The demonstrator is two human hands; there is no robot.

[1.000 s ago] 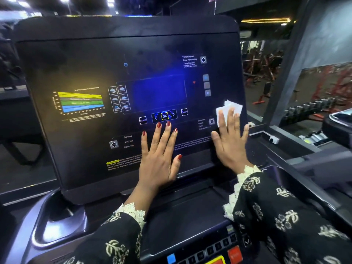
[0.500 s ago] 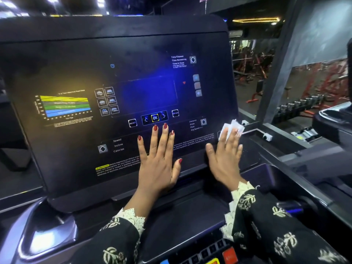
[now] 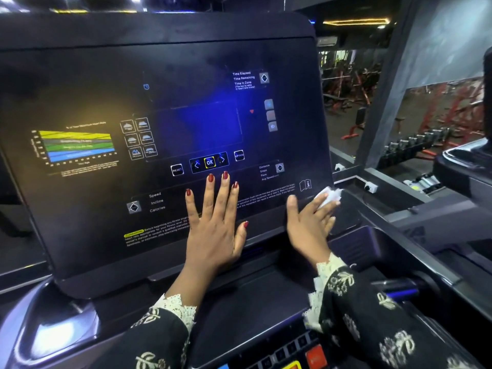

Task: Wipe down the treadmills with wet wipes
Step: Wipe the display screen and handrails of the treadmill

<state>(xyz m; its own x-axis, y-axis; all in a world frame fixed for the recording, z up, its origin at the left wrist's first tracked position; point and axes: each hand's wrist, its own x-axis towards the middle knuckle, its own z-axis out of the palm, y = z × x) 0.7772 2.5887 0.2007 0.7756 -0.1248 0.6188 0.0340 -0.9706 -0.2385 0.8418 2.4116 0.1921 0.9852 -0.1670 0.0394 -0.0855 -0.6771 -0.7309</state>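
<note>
The treadmill's big black console panel (image 3: 93, 209) fills the view, with a blue screen and printed buttons. My left hand (image 3: 215, 225) lies flat on the panel below the OK button, fingers straight and spread. My right hand (image 3: 310, 222) presses a white wet wipe (image 3: 330, 197) with straight fingers against the panel's lower right corner, beside the book icon. Most of the wipe is hidden under my fingers.
A lower control deck with coloured buttons (image 3: 314, 356) sits under my right sleeve. A cup holder (image 3: 61, 331) is at lower left. To the right stand another machine's frame (image 3: 452, 209), a grey pillar (image 3: 394, 102) and a dumbbell rack (image 3: 415, 147).
My right hand slid the wipe down the panel's right edge, from beside the screen to the lower right corner. The left hand stayed flat in the same spot.
</note>
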